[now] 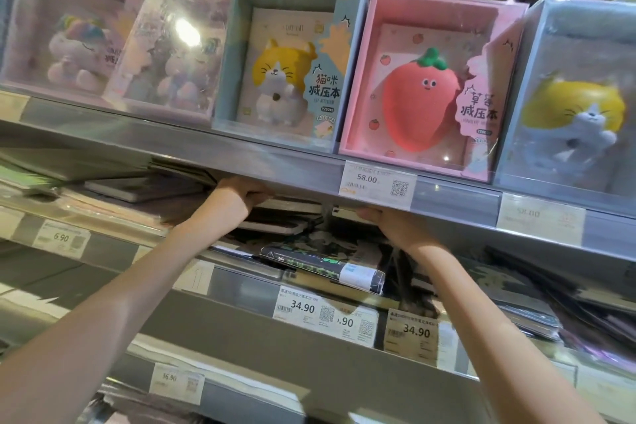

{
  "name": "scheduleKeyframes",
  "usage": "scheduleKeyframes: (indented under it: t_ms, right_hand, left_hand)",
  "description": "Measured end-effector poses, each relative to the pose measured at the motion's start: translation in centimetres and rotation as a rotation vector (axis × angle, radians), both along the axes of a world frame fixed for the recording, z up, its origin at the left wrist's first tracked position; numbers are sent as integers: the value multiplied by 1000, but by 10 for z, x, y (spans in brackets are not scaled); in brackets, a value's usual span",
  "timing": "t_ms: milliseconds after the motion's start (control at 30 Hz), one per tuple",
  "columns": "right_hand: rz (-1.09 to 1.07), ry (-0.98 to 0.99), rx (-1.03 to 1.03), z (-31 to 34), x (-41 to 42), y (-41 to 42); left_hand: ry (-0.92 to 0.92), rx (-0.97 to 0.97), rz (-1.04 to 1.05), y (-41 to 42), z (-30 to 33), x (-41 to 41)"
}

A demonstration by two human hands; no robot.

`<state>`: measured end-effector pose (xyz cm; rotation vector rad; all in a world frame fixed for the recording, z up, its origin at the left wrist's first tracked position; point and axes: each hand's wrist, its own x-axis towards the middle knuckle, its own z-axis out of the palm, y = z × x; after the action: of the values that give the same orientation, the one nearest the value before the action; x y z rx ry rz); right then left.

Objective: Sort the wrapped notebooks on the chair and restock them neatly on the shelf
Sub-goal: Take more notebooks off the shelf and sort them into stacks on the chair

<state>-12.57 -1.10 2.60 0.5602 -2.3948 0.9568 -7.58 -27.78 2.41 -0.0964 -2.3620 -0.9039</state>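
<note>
We have both arms reaching under the upper shelf (309, 179), our left hand (237, 196) curled round the left end of the stacked wrapped notebooks (275, 217), our right hand (382, 220) at their right end, its grip hidden.

Grey tiered shop shelving (192, 144); price tags on rails (58.00 (377, 184), 34.90 (304, 307)). Top tier: boxed toy notebooks, blue cat box (285, 58), pink strawberry box (426, 86). Overhead light glare on plastic.
</note>
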Motion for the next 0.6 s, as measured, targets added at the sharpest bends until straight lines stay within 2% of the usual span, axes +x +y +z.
scheduleKeyframes:
  t_ms: [133,267,367,500,600]
  right_hand:
    - [-80,-136,132,6,51,7]
    - [-242,-93,322,1,113,6]
    - [-270,-155,429,-11,129,-1]
    - [-304,-90,554,-15,144,1]
    - [-302,16,630,-24,146,5]
  left_hand:
    - [33,-53,-37,-12,-4,48]
    - [38,-57,-178,-21,-16,82]
    - [37,-155,-223,-21,-31,87]
    - [-26,-465,31,-12,-37,85]
    - [58,-656,99,1,-33,84]
